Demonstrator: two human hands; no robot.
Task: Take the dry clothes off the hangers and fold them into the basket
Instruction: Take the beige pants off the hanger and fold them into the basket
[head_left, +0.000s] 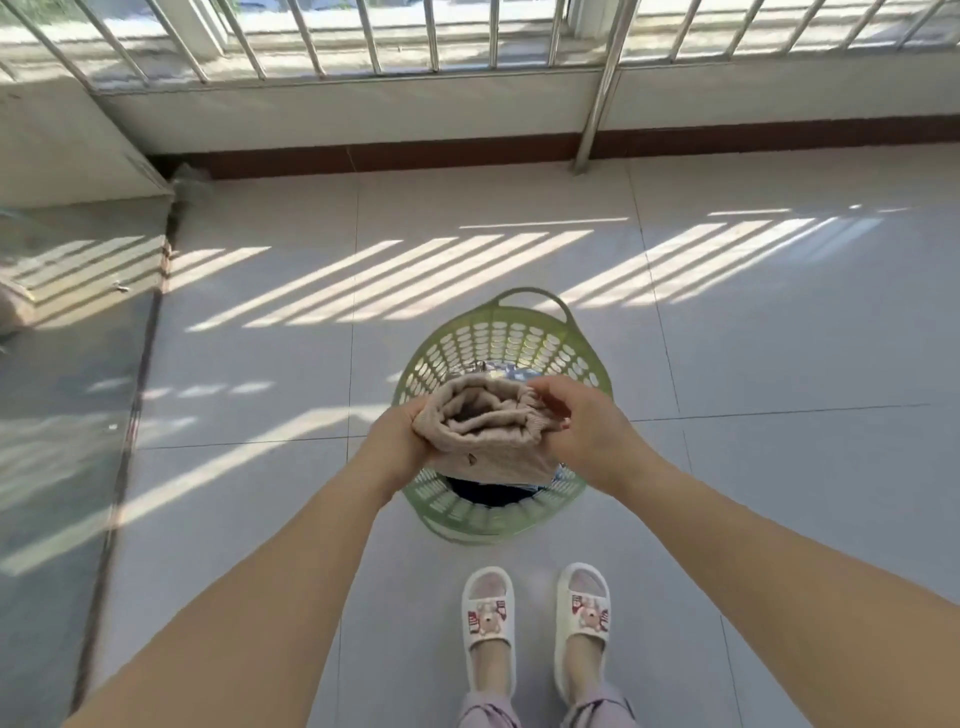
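A folded beige knit garment (483, 431) is held just above a round green plastic basket (524, 340) on the tiled floor. My left hand (397, 441) grips the garment's left side. Its right side is gripped by my right hand (571, 421), fingers curled over the top edge. Inside the basket, dark and blue-patterned clothes (498, 491) show beneath the beige one. No hangers are in view.
A metal railing (363, 41) and a low wall run along the far side, with a steel pole (597, 114) standing to the right. A glass panel (67, 364) lies on the left. My feet in white slippers (537, 618) stand just behind the basket.
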